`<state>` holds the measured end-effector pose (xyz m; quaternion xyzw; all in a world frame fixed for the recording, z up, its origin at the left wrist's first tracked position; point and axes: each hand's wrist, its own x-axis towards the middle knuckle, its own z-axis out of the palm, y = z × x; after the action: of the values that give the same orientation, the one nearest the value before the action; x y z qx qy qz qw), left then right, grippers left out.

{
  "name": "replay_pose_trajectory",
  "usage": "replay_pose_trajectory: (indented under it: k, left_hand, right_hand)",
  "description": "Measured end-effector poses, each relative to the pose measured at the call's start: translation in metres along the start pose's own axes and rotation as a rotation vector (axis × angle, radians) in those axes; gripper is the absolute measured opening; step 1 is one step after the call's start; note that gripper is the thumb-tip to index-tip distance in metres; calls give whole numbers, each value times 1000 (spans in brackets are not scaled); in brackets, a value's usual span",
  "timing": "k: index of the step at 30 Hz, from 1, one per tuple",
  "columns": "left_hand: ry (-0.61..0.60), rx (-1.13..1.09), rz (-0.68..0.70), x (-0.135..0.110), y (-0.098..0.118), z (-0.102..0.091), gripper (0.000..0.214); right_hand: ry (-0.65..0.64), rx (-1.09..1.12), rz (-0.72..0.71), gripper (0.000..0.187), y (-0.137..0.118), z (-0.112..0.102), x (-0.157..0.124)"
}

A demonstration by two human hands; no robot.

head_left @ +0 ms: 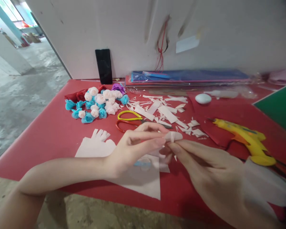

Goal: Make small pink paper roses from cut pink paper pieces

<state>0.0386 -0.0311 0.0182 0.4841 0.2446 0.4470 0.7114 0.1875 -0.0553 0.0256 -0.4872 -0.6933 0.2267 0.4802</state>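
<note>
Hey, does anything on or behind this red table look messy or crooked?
White paper scraps lie strewn across the red table beyond the scissors, an untidy litter. On the panel behind, a pale strip sits tilted, and dark streaks mark the surface.

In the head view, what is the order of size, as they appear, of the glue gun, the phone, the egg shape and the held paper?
Largest to smallest:
1. Glue gun
2. Phone
Unranked: egg shape and held paper look alike; the paper is nearer the camera.
</note>
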Motion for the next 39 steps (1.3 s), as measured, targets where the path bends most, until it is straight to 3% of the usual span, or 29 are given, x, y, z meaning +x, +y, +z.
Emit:
replay_pose_trajectory:
  k: [6, 11, 18, 26, 35, 39]
  left_hand:
    - [-103, -131, 61, -3, -2, 2, 25]
    - [-106, -105, 33, -2, -2, 3, 22]
    - [-83, -121, -28, -2, -2, 3, 18]
    - [-132, -145, -52, -2, -3, 4, 18]
    - [-166, 26, 91, 0, -2, -8, 22]
    - [-109, 100, 108, 7, 2, -11, 19]
  right_hand:
    - [34, 2, -1, 18, 1, -1, -4]
    - [50, 38, 54, 17, 0, -2, -5]
    - [65, 256, 185, 19, 1, 3, -6]
    - [76, 292, 198, 17, -2, 1, -6]
    - [-9, 488, 291, 10, -3, -2, -6]
    - [-69, 596, 392, 4, -3, -3, -3]
